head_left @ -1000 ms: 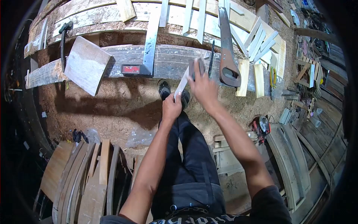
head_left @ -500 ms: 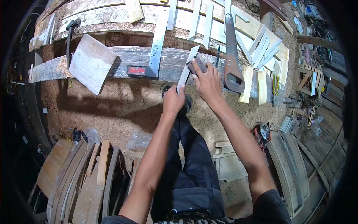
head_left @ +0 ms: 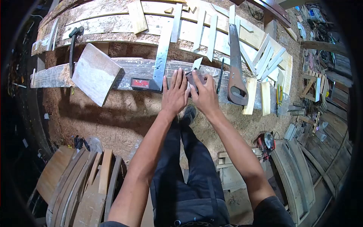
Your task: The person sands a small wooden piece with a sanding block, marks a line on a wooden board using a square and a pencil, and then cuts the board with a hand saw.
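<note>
My right hand (head_left: 206, 94) grips a brown sanding block (head_left: 192, 78) and presses it onto a narrow pale wooden strip (head_left: 197, 63) at the bench's near plank. Beside it, my left hand (head_left: 175, 92) lies flat, fingers stretched out, next to the strip's near part, which the hands mostly hide. Just left of my left hand is a try square (head_left: 162, 53) with a dark and red stock. To the right of my right hand are a thin dark pointed tool (head_left: 220, 75) and a handsaw (head_left: 235, 56) with a worn wooden handle.
A tilted board (head_left: 96, 72) and a bar clamp (head_left: 72, 49) are at the left of the bench. Several cut strips (head_left: 269, 55) and yellow-handled pliers (head_left: 279, 94) lie to the right. Curved wooden pieces (head_left: 72, 178) stand below left; a red power tool (head_left: 266, 142) sits on the right.
My left hand has let go of the strip's near end and now lies flat with fingers spread. My right hand has drawn the block slightly nearer, and the strip has shifted down.
</note>
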A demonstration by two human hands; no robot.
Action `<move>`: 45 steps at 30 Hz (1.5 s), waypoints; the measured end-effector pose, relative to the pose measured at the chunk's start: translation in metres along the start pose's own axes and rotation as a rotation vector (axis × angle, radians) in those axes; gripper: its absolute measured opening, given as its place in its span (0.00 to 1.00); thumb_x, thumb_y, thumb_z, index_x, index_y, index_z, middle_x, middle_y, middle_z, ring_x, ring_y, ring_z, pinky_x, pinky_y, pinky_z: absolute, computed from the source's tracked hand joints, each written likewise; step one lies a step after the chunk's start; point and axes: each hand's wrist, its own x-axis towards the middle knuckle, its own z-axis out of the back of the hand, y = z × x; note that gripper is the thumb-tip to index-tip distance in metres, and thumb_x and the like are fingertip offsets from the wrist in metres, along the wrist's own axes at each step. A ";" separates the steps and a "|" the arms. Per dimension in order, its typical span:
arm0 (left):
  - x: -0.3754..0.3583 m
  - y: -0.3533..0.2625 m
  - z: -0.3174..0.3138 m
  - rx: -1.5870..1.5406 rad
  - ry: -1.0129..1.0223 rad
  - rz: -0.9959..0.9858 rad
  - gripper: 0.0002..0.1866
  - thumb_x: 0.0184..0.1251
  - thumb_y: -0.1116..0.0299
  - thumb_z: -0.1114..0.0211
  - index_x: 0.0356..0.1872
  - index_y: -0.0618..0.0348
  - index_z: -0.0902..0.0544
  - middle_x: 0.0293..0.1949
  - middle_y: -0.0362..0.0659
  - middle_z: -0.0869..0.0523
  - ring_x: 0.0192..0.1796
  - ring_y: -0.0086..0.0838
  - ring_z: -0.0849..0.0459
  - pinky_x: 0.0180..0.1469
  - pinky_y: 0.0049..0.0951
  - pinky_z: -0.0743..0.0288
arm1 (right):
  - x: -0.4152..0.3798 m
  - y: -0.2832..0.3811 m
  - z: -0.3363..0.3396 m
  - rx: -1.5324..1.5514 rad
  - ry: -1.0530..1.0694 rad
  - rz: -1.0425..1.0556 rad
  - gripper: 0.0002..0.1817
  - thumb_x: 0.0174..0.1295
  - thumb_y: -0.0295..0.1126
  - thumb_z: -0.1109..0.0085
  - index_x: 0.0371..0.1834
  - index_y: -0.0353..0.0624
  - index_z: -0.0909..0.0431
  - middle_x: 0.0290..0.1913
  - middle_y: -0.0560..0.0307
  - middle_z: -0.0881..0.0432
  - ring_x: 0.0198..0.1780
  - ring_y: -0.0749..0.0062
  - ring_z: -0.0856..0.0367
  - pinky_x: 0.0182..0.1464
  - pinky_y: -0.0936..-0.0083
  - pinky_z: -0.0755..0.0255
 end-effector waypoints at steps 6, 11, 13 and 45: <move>0.002 0.000 0.001 0.049 0.052 0.024 0.36 0.84 0.52 0.55 0.85 0.57 0.45 0.87 0.47 0.50 0.89 0.38 0.55 0.85 0.60 0.66 | 0.005 0.012 -0.004 0.043 -0.052 -0.106 0.30 0.66 0.33 0.35 0.74 0.42 0.24 0.53 0.33 0.28 0.56 0.39 0.27 0.60 0.51 0.28; 0.000 -0.002 0.000 0.104 0.116 0.034 0.37 0.84 0.50 0.56 0.86 0.56 0.47 0.88 0.44 0.53 0.89 0.37 0.57 0.85 0.61 0.67 | 0.067 0.000 -0.004 -0.021 -0.125 -0.179 0.30 0.68 0.34 0.36 0.74 0.40 0.24 0.51 0.35 0.29 0.52 0.40 0.27 0.57 0.53 0.29; 0.003 -0.003 0.002 0.104 0.114 0.037 0.37 0.84 0.50 0.56 0.86 0.56 0.47 0.88 0.44 0.52 0.89 0.37 0.57 0.85 0.61 0.68 | 0.042 0.000 -0.010 0.005 -0.128 -0.171 0.29 0.68 0.33 0.37 0.74 0.41 0.24 0.50 0.35 0.29 0.52 0.41 0.27 0.57 0.51 0.29; 0.002 -0.003 -0.001 0.091 0.121 0.036 0.36 0.83 0.52 0.54 0.85 0.56 0.44 0.88 0.44 0.50 0.89 0.36 0.55 0.85 0.63 0.67 | 0.079 0.002 0.001 -0.069 -0.062 -0.188 0.23 0.71 0.32 0.41 0.69 0.42 0.20 0.49 0.33 0.27 0.51 0.37 0.28 0.56 0.48 0.30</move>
